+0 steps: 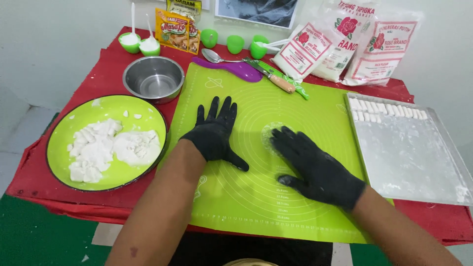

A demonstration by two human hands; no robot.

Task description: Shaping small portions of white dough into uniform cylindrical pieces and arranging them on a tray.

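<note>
Dough (270, 133) under right hand (315, 165), mid-mat (315, 103)

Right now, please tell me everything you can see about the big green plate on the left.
The big green plate is round, bright lime green with a thin dark rim, and looks like enamel or melamine. It lies flat on the red cloth at the table's left side, beside the green mat and just below the steel bowl. It holds torn lumps of white dough and a few small crumbs. Neither gloved hand touches it.
</note>
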